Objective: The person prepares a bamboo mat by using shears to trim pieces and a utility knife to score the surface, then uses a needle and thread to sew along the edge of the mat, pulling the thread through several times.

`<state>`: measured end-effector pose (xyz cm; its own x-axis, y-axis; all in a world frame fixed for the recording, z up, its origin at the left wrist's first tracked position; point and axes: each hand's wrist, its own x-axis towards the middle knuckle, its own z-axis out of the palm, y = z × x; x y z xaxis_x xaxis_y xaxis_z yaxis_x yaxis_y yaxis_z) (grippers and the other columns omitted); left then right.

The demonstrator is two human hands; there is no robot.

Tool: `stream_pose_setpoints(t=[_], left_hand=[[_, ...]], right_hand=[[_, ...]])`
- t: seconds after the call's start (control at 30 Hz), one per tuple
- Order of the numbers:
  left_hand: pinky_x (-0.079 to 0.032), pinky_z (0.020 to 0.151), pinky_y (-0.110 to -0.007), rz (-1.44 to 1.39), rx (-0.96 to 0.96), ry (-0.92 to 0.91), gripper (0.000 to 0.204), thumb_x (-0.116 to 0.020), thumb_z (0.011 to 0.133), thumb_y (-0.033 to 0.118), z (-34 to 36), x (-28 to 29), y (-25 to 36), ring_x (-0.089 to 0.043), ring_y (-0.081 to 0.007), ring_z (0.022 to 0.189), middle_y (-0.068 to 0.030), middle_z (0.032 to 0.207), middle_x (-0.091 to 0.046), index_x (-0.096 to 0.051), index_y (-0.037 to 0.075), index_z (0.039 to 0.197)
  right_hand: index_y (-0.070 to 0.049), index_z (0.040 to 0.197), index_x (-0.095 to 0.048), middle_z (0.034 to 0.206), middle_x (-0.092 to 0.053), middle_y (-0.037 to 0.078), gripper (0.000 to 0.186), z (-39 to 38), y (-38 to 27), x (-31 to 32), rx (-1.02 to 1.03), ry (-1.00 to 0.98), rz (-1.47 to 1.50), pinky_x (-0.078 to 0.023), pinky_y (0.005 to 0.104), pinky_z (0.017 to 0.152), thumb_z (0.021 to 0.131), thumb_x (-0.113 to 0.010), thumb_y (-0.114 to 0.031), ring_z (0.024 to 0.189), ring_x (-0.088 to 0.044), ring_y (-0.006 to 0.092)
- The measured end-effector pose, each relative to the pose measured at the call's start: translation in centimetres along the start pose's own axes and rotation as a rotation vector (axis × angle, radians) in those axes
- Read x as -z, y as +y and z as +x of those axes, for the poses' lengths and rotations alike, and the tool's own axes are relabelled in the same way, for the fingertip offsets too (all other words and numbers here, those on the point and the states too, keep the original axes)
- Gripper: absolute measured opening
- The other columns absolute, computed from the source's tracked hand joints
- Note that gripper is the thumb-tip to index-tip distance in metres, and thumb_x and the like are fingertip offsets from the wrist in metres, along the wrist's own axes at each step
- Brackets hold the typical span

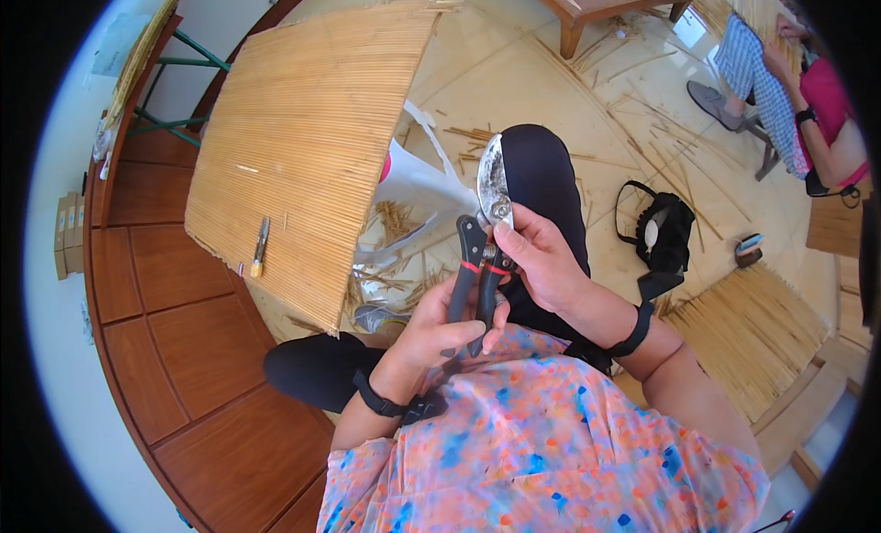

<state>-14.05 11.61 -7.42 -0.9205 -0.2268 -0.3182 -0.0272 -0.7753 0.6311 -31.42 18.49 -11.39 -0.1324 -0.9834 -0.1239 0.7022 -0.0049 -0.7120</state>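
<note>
A pair of pruning shears (486,248) with black handles, red bands and a broad metal blade is held over my lap, blade pointing away from me. My left hand (436,326) wraps round the lower ends of the handles. Up by the pivot, my right hand (543,258) grips the shears, its thumb near the base of the blade. Beyond them to the left lies a mat of straw-coloured stalks (303,138), raised on a support that is mostly hidden. On this mat rests a small knife (261,244) with a yellowish end.
Loose stalks (642,138) litter the tiled floor. A black bag (665,230) and a brush (748,248) lie to the right, near another stalk mat (752,331). Wooden panelling (193,349) runs along the left. At the far right another person (817,111) sits beside a mat.
</note>
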Motion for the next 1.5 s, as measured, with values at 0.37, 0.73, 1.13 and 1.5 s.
stream_pose_setpoints(t=[0.37, 0.73, 1.13, 1.5], left_hand=[[-0.055, 0.073, -0.031, 0.197, 0.052, 0.071, 0.058, -0.068, 0.080, 0.018, 1.4, 0.6, 0.2, -0.067, -0.0233, 0.088, -0.0151, 0.106, -0.061, -0.046, -0.003, 0.130], [-0.051, 0.087, -0.034, 0.460, -0.040, 0.331, 0.048, -0.058, 0.091, 0.012, -1.0, 4.5, 0.3, -0.065, -0.0249, 0.101, -0.0170, 0.117, -0.062, -0.046, -0.001, 0.136], [-0.051, 0.087, -0.032, 0.311, 0.210, 0.678, 0.042, -0.061, 0.092, 0.008, -6.3, 9.2, -4.6, -0.064, -0.0194, 0.093, -0.0126, 0.110, -0.063, -0.050, -0.001, 0.132], [-0.050, 0.085, -0.028, 0.699, 0.357, 0.874, 0.041, -0.060, 0.095, 0.021, -12.9, 10.6, -7.4, -0.063, -0.0139, 0.093, -0.0089, 0.102, -0.066, -0.053, -0.002, 0.130]], right_hand=[[0.001, 0.121, -0.049, 0.104, -0.063, 0.014, 0.029, -1.0, -2.3, -0.9, -0.222, -0.061, 0.132, -0.057, 0.0266, 0.046, 0.098, -0.057, -0.015, 0.057, -0.066, 0.0194], [-0.004, 0.123, -0.051, 0.113, -0.062, 0.010, 0.028, 2.0, -7.7, 14.6, 0.361, 0.511, 0.100, -0.053, 0.0415, 0.086, 0.100, -0.054, -0.019, 0.103, -0.061, 0.0215], [-0.004, 0.101, -0.063, 0.083, -0.065, 0.006, 0.017, 3.5, 14.9, 40.0, -0.226, 1.132, 0.014, -0.049, 0.0345, 0.062, 0.088, -0.068, -0.015, 0.072, -0.062, 0.0190], [-0.010, 0.076, -0.052, 0.065, -0.049, 0.005, 0.016, 3.1, 14.2, 40.9, -0.470, 0.899, -0.124, -0.041, 0.0412, 0.059, 0.091, -0.050, -0.015, 0.060, -0.048, 0.0233]])
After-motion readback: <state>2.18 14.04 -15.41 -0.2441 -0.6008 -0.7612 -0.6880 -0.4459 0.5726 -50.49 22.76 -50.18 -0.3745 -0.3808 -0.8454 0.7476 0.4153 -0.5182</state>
